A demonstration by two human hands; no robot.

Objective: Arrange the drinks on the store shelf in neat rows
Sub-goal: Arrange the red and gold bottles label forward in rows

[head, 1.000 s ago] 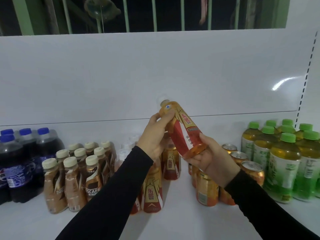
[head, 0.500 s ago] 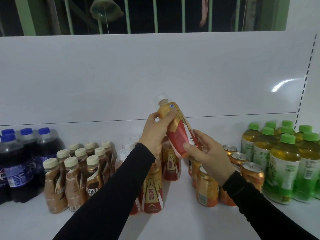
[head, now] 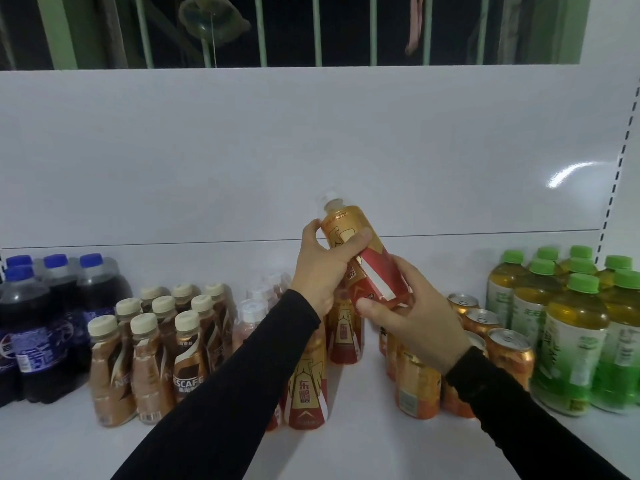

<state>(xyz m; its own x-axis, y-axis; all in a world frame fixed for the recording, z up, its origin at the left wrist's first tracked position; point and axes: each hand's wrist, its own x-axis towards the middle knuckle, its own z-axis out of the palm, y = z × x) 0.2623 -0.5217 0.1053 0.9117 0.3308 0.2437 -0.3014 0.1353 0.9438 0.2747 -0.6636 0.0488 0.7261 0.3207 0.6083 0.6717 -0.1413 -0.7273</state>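
A gold and red energy drink bottle (head: 372,263) with a clear cap is held tilted above the white shelf (head: 363,441), cap pointing up and left. My left hand (head: 320,271) grips its upper part near the neck. My right hand (head: 412,315) wraps around its lower end. Below them, more gold and red bottles (head: 306,386) stand in a row running back from the shelf front, partly hidden by my left arm.
Dark cola bottles (head: 38,327) with blue caps stand at far left, brown coffee bottles (head: 152,344) next to them. Orange cans (head: 498,341) sit right of centre, green-capped tea bottles (head: 575,334) at far right. The white back panel (head: 311,150) rises behind.
The held bottle has turned in my hands and stands more upright. My right hand has slid up around its lower end. Both hands stay over the same spot.
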